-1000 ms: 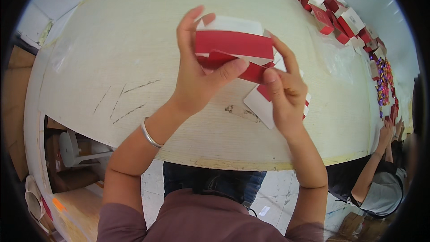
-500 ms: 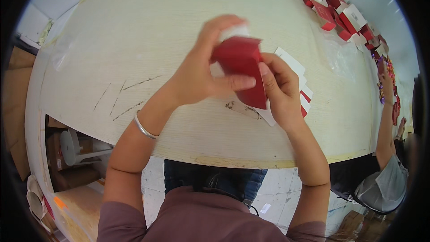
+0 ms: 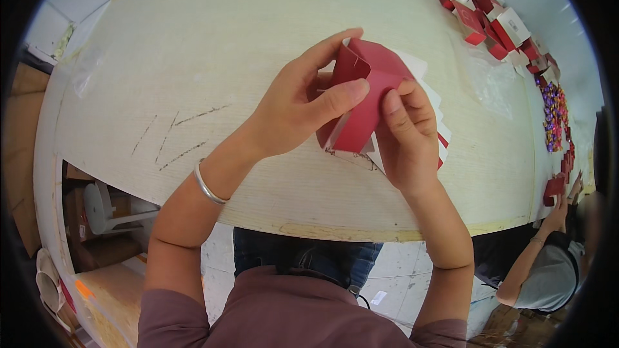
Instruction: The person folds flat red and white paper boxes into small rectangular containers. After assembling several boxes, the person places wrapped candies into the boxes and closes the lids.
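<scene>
Above the middle of the table I hold a red folding carton [image 3: 377,67], partly opened into a box shape, with creased panels and a white inner side. My left hand [image 3: 306,100] grips its left side, thumb across the front panel and fingers behind. On the right edge, my right hand [image 3: 411,125] pinches a panel between thumb and fingers. Beneath and behind the carton lies a fanned stack of flat white and red carton blanks [image 3: 433,100], partly hidden by the carton and my right hand.
Red and white boxes [image 3: 487,16] are heaped at the far right, with a clear plastic bag [image 3: 487,87] near them. Small wrapped sweets [image 3: 554,113] lie along the right edge, where a co-worker's hand [image 3: 556,216] is beside a red box. A white stool [image 3: 100,209] stands below left.
The carton has turned and widened from a flatter shape into a more open box. My left thumb has moved up its front. The co-worker's arm has drawn back toward the near edge.
</scene>
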A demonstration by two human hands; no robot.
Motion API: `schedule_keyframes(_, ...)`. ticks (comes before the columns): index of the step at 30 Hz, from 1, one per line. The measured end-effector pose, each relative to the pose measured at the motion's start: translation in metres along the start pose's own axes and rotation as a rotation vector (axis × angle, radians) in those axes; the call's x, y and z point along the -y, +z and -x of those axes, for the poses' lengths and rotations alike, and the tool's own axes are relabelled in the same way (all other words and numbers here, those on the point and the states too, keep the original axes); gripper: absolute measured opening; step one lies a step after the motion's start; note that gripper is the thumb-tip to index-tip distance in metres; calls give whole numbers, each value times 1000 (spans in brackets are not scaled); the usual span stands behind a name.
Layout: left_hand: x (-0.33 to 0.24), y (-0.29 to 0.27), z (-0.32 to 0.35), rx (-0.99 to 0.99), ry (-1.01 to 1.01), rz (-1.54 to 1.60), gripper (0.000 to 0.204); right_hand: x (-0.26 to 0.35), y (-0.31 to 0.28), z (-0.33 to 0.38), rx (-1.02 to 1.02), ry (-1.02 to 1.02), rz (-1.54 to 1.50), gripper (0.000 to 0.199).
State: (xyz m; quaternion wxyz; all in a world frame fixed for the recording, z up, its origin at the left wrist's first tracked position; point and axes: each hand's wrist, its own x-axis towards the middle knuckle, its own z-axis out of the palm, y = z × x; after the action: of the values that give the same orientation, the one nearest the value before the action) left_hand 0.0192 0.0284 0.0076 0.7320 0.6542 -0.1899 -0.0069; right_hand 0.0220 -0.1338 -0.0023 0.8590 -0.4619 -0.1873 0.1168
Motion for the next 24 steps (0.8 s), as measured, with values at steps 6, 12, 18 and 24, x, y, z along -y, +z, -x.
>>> schedule_keyframes(6, 6, 11, 2, -15, 120, -45, 46, -1, 5, 1, -65, 27, -156, 14)
schedule_keyframes(12, 6, 14, 3, -25, 149, -35, 39, -4, 1, 1, -94, -47, 14, 14)
schedule_keyframes(18, 3, 10, 5, -61, 244, -242, 35, -2, 1, 5, -31, -115, 118, 8)
schedule_keyframes(24, 7, 12, 6, -59, 325, -423, 36, -3, 7, 6, -56, -58, 10, 16)
